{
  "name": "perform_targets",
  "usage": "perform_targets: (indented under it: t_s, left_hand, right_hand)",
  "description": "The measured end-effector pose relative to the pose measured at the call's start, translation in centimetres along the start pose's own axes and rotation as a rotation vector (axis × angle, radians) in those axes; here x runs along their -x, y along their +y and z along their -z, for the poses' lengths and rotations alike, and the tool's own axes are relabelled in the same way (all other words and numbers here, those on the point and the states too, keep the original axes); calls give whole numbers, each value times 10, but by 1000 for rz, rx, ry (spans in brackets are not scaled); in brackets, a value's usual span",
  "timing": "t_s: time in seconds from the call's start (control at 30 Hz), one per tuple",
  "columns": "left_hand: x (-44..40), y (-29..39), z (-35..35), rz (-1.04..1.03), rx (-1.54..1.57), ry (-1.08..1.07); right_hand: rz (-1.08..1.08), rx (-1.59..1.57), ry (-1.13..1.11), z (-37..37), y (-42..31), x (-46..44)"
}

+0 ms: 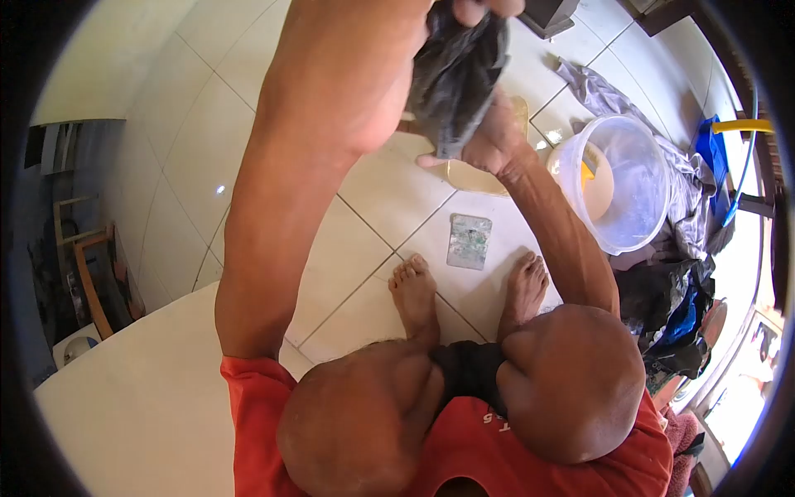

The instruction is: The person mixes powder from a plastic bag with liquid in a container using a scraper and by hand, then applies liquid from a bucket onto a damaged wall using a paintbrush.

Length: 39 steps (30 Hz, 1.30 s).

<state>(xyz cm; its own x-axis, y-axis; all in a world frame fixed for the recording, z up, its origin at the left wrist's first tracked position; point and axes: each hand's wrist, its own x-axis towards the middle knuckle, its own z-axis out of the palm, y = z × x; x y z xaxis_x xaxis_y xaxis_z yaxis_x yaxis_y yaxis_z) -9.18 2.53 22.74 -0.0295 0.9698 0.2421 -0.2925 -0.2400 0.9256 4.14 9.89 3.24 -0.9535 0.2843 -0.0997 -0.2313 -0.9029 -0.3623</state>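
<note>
Dark cloth (455, 79): raised above the tiled floor (356, 224), at the top of my view, hanging bunched and creased between my two hands. My left hand (470, 12) grasps its upper part; only some fingers show, the rest being cut off by the upper edge. My right hand (497, 139) is against its lower end; the cloth covers most of the fingers, so I cannot tell how firmly they are closed. A pale yellowish container (478, 180) stands just beyond the right hand, partly hidden by it. My knees are bent, bare feet flat on the tiles. Between the feet, slightly forward: a flat grey-green rectangular packet (469, 241). Right of my right forearm: a clear plastic tub (636, 195), a yellow item visible within its outline. Grey fabric (694, 190) lies beside the tub.
</note>
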Motion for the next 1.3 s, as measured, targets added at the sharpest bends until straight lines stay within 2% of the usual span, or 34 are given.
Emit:
perform_targets:
  t_s: [0.03,0.07,0.23,0.27,0.3,0.37,0.43,0.47,0.5,0.53,0.57,0.63,0.67,0.77,1.03,1.13,1.2,1.23,1.3]
  left_hand:
    - [-5,1,-4,-1,76,-27]
    - [-5,3,-6,-2,120,-26]
    - [9,0,-8,-20,147,-25]
    - [10,-2,-5,-19,132,-17]
    - [12,-6,1,53,-33,-81]
    - [14,-19,5,116,-201,-143]
    - [19,-42,-1,-1,-507,17]
    - [17,-59,7,18,-611,-62]
    - [16,-72,10,16,-610,-61]
    - [15,-84,12,105,-621,-91]
    - [14,-97,12,195,-630,-123]
    - [13,-126,18,252,-624,-137]
    - [12,-139,21,312,-621,-147]
    - [12,-177,27,314,-603,-178]
    - [19,-209,28,395,-721,-112]
    - [21,-215,30,385,-809,-114]
    - [22,-218,32,458,-827,-134]
    - [25,-220,32,462,-825,-133]
    - [31,-225,31,258,-983,-99]
  right_hand:
    - [42,-83,-167,-4,-9,6]
    - [41,-81,-163,-5,-17,14]
    - [304,340,375,6,-72,69]
    - [307,436,392,14,-90,80]
    - [393,423,456,10,-99,90]
    - [362,526,482,5,-116,100]
    - [291,720,528,2,-130,107]
    - [256,818,547,1,-137,109]
    - [222,917,567,1,-143,110]
    - [185,1014,587,2,-147,111]
    - [185,1015,591,8,-146,109]
    - [218,1355,502,11,-137,97]
    - [163,1223,633,7,-129,93]
    - [96,1287,640,15,-122,82]
    - [217,1393,574,11,-100,65]
    - [226,1519,592,6,-100,66]
    - [253,1634,649,2,-99,67]
    - [249,1633,649,3,-99,66]
    - [355,1797,599,3,-98,66]
